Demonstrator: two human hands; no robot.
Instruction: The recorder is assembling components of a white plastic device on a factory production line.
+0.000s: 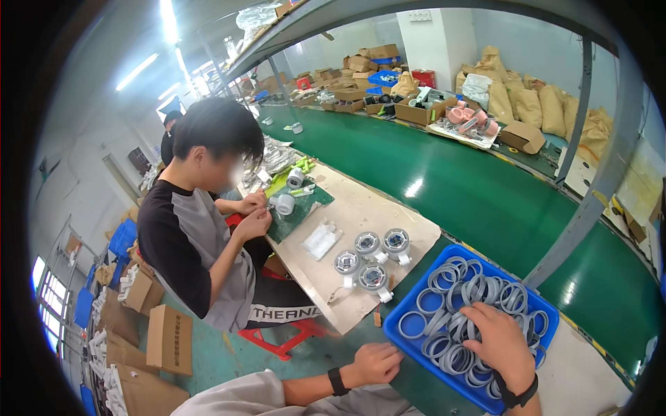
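A blue plastic tray (pixel 397 299) at the lower right holds many loose grey rings (pixel 412 324), some overlapping and some tilted. My right hand (pixel 501 341) reaches over the tray, with fingertips down among the rings and the thumb spread apart from the fingers. No ring shows clearly gripped in it. My left hand (pixel 377 362) is curled into a loose fist just left of the tray, and no object shows in it. Beyond the tray, several round white-grey housings (pixel 373 276) with circuit parts inside stand grouped on the board.
To the left, a seated person (pixel 201 229) handles a small white-grey part over a green mat (pixel 305 211). A clear plastic bag (pixel 322 240) lies on the beige worktop (pixel 409 215). A green conveyor belt (pixel 416 180) runs behind, and a metal post (pixel 590 208) rises beside the tray.
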